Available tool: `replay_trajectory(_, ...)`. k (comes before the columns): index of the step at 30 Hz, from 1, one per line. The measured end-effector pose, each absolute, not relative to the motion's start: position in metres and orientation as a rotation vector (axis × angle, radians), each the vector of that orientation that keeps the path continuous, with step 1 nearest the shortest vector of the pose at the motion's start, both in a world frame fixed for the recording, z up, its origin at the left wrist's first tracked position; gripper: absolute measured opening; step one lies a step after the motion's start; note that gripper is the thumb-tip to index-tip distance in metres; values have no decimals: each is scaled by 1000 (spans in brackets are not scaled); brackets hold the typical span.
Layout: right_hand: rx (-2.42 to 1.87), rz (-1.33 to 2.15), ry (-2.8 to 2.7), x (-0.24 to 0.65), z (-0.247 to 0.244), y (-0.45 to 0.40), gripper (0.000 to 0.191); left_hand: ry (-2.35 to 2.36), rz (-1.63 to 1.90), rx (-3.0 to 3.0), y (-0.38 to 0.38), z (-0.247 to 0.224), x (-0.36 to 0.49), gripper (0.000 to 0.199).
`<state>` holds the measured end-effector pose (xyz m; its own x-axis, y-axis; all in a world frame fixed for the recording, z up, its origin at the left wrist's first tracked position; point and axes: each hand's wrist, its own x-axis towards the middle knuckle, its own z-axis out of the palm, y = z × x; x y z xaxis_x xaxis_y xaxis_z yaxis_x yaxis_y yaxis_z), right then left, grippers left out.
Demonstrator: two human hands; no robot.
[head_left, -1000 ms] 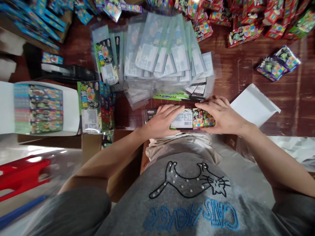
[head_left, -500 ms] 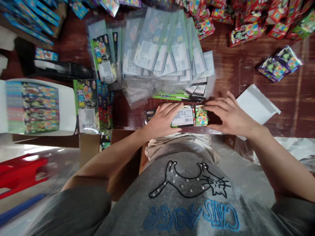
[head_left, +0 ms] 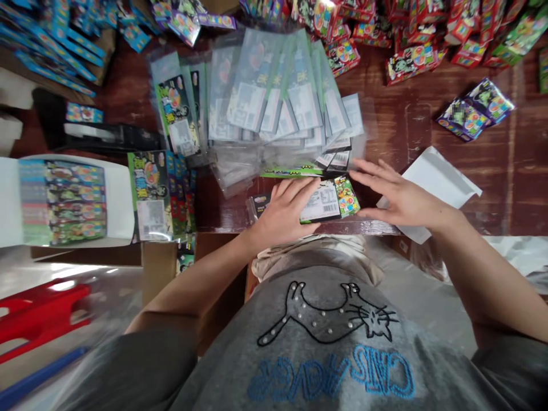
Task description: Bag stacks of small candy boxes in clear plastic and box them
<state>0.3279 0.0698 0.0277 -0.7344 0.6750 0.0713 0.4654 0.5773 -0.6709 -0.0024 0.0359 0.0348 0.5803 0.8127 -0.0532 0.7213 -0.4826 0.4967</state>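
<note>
A flat printed bag with a white barcode label lies near the table's front edge. My left hand holds it from above, fingers along its far edge and thumb at its near edge. A small green candy box sits at the bag's right end, slightly tilted; I cannot tell how far inside it is. Just right of that box, my right hand is open, its fingers and thumb apart. Beyond my hands lies a fanned pile of clear printed bags.
A white paper sheet lies beside my right hand. Red boxes are heaped at the back right, with purple boxes nearer. At left stand a white carton of small boxes, a filled bag and a black tape dispenser.
The green box's right end has turned and tilted against the bag. My right hand has drawn slightly away from it, while the left stays on the bag. The view has shifted slightly.
</note>
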Motion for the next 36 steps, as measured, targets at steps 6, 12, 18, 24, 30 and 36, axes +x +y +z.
replay_trajectory(6,-917,928,-2450,336,47,76,76,1218,245,2294,38,41,1,93)
replay_trajectory(12,-1020,825,-2409,331,50,74,69,1328,300,2274,42,46,3,95)
replay_trajectory(18,-911,787,-2352,335,53,77,77,1405,389,2284,37,48,10,95)
replay_trajectory(24,-875,950,-2387,340,63,94,82,1336,506,2346,33,54,18,100)
replay_trajectory(30,-920,1042,-2236,331,66,97,76,1438,679,2029,43,56,30,114)
replay_trajectory(36,-1192,1183,-1722,299,41,59,43,1270,955,1599,27,26,54,82)
